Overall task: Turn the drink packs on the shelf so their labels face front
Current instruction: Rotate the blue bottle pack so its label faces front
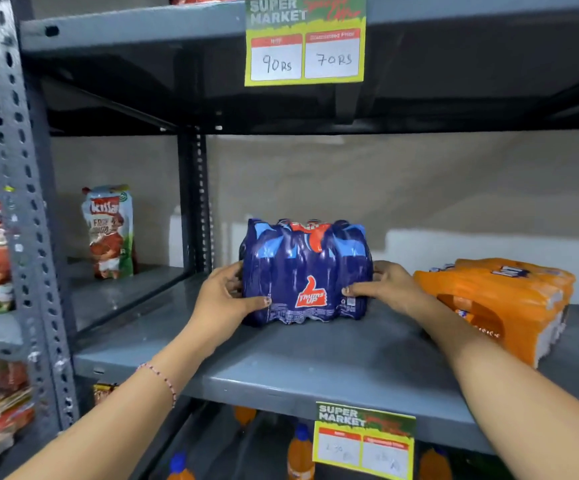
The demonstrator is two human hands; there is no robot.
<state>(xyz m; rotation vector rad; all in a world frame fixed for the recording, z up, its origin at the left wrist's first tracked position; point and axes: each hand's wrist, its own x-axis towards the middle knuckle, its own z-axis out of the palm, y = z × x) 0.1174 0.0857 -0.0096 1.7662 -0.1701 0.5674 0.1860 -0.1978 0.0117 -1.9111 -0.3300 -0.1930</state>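
Note:
A blue shrink-wrapped drink pack [303, 271] stands upright on the grey metal shelf [281, 362], its red thumbs-up label facing me. My left hand [225, 296] presses against its left side with the thumb on the front lower corner. My right hand [381, 285] grips its right side, thumb across the front near the label. An orange drink pack [509, 303] lies tilted on the shelf to the right, partly behind my right forearm; its label is partly hidden.
A slotted steel upright [18, 209] stands at the left. Ketchup pouches [110, 232] sit on the neighbouring shelf. Price cards hang above [304, 43] and on the shelf's front edge [364, 438]. Orange bottles [300, 448] stand on the shelf below.

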